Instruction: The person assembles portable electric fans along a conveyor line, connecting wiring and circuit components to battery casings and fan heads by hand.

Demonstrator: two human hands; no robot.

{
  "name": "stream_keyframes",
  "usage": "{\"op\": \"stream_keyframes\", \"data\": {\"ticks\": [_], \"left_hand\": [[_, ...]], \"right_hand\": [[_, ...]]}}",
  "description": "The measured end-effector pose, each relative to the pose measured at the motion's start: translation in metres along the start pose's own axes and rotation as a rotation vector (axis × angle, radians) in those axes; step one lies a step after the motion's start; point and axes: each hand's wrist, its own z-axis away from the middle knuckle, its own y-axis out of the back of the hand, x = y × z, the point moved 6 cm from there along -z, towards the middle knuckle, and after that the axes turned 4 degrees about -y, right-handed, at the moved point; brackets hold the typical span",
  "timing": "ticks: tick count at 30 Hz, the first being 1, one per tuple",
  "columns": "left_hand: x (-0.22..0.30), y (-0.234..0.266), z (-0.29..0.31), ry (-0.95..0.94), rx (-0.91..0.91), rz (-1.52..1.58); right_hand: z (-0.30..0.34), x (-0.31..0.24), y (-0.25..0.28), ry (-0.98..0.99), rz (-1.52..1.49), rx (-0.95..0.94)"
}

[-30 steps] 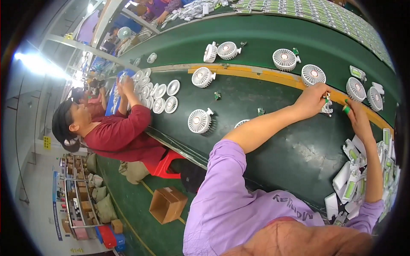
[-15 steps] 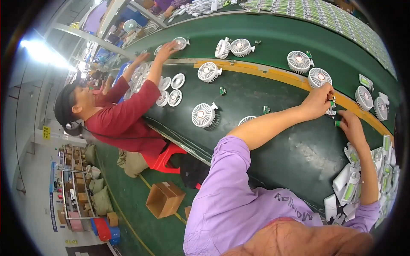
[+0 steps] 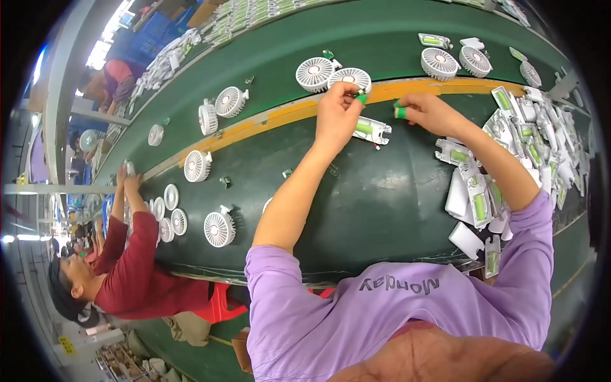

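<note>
Casing (image 3: 380, 131) holds a green cell (image 3: 363, 128); hands, left (image 3: 338, 114) and right (image 3: 431, 114), stand apart, grips impossible to tell.

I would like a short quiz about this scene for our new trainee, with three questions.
1. Which of the person's own hands is nearer the big pile of white casings?
2. The co-worker's sleeve is: (a) yellow, (b) dark red, (c) white.
3. Fill in: the cylinder in the loose casing nearest the left hand is ____.

Key: 1. the right hand; 2. b; 3. green.
</note>
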Motion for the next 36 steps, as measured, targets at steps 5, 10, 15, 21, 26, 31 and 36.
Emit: {"op": "stream_keyframes", "data": {"ticks": [5,10,15,21,26,31,36], "left_hand": [[0.001,0.001,0.002,-0.026,0.018,0.014],[0.006,0.009,0.003,0.0,0.009,-0.004],[0.008,0.003,0.001,0.005,-0.009,-0.029],[0.004,0.001,0.001,0.006,-0.022,0.012],[0.014,-0.024,0.009,0.088,-0.129,0.169],[0.037,-0.054,0.018,0.131,-0.187,0.299],[0.044,-0.061,0.018,0.138,-0.228,0.269]], "right_hand": [[0.004,-0.039,-0.018,0.367,0.131,-0.041],[0.019,-0.066,-0.049,0.795,0.436,-0.114],[0.011,-0.063,-0.056,0.858,0.535,-0.095],[0.021,-0.056,-0.03,0.569,0.047,-0.179],[0.04,-0.034,0.013,0.219,-0.64,-0.16],[0.05,-0.022,0.045,0.262,-0.407,0.089],[0.075,-0.043,0.047,0.492,0.074,0.281]]}}
